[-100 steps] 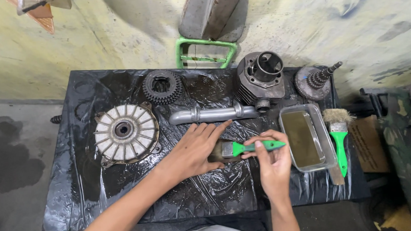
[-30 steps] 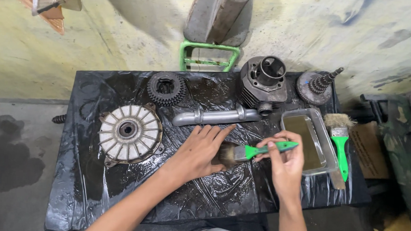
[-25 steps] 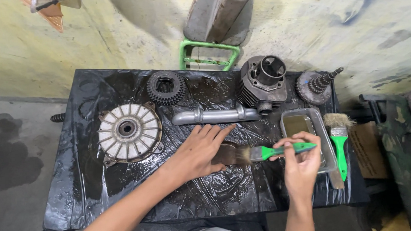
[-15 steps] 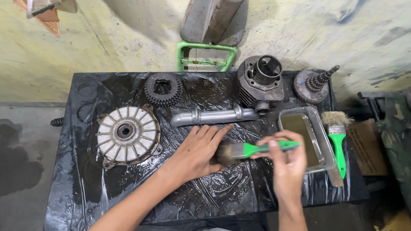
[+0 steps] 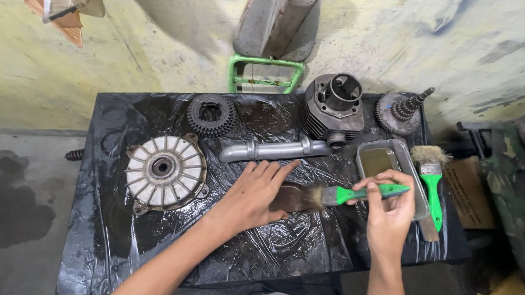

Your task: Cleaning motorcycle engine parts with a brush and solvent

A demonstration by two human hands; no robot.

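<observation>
My left hand (image 5: 253, 195) lies flat on the black-covered table (image 5: 267, 253), fingers stretched out, pressing down one end of a small dark flat part (image 5: 289, 198). My right hand (image 5: 389, 213) grips the green handle of a paintbrush (image 5: 362, 193). The brush lies level, its pale bristles touching the free end of the dark part, just right of my left fingertips.
A metal tray (image 5: 406, 159) of brownish liquid sits behind my right hand, a second green-handled brush (image 5: 431, 178) beside it. Farther back lie a grey pipe (image 5: 274, 149), a finned round hub (image 5: 164, 169), a gear cluster (image 5: 212, 114), a finned cylinder (image 5: 333, 106) and a geared shaft (image 5: 399, 109).
My right hand has stroked the brush sideways back and forth over the dark part. My left hand has stayed pressed in place.
</observation>
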